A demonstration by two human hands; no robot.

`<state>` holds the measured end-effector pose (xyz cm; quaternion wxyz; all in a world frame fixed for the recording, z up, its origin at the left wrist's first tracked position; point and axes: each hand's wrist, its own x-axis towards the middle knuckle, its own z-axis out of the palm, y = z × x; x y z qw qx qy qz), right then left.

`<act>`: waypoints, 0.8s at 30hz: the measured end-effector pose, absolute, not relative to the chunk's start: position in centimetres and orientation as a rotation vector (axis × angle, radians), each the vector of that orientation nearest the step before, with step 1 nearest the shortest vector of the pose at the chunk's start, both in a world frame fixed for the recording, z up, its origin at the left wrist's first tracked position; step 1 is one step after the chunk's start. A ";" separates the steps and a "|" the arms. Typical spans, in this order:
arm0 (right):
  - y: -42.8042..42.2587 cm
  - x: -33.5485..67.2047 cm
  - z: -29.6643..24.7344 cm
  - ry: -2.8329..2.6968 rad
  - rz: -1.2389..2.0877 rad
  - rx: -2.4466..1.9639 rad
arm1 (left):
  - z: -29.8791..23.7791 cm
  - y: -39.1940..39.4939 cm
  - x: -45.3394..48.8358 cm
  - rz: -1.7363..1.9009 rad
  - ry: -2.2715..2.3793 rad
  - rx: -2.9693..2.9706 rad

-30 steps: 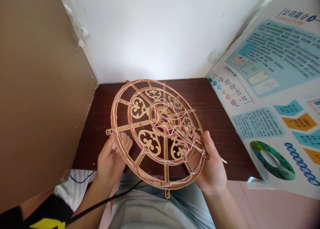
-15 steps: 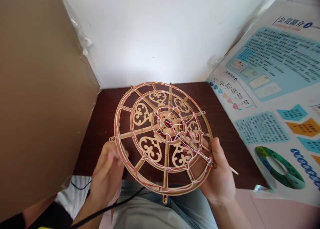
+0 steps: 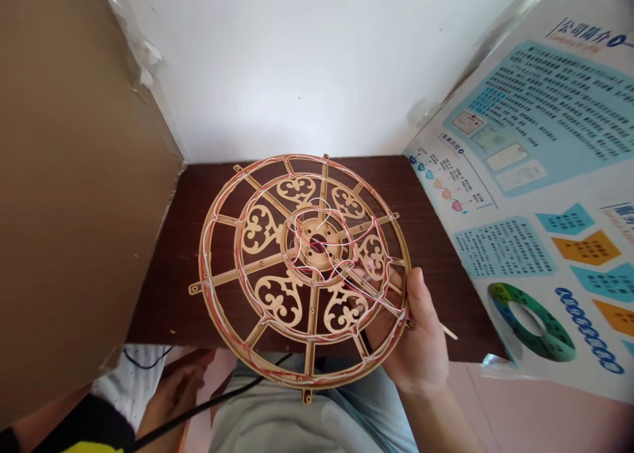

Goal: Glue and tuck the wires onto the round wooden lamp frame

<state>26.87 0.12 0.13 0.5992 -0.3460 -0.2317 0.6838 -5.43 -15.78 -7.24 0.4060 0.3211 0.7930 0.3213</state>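
A round gold-coloured openwork frame (image 3: 313,317) is tilted toward me above the table edge. It has spokes, scroll ornaments and a hub with a central hole. Red and white wires (image 3: 341,268) run along its rings and cross loosely over the hub. My right hand (image 3: 419,341) grips the rim at the right, thumb on the near face and fingers behind. A thin pale stick (image 3: 450,332) sticks out beyond that hand. My left hand (image 3: 181,382) is low, below the table edge, apart from the frame; its fingers are shadowed and indistinct.
The dark brown table (image 3: 168,261) lies under the frame. A cardboard panel (image 3: 64,175) stands at left, a white wall (image 3: 297,63) behind, a printed board (image 3: 520,209) at right. A black cable (image 3: 212,407) crosses in front. Another person's dark clothing (image 3: 84,426) shows lower left.
My left hand has come off the frame's left rim and dropped down to the left. The frame, still in my right hand, sits slightly further left in view.
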 end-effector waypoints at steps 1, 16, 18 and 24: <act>0.1 26.9 0.1 -0.541 1.585 -0.804 | -6.7 -15.8 -5.6 0.785 2.006 0.781; -0.1 27.3 -0.1 -0.621 1.748 -0.805 | 2.6 -5.0 2.2 1.175 0.688 0.506; -0.1 27.4 -0.1 -0.614 1.743 -0.812 | 2.0 -5.2 2.0 1.117 0.652 0.535; -0.2 27.4 -0.2 -0.601 1.729 -0.808 | 1.3 -5.4 1.9 1.066 0.632 0.541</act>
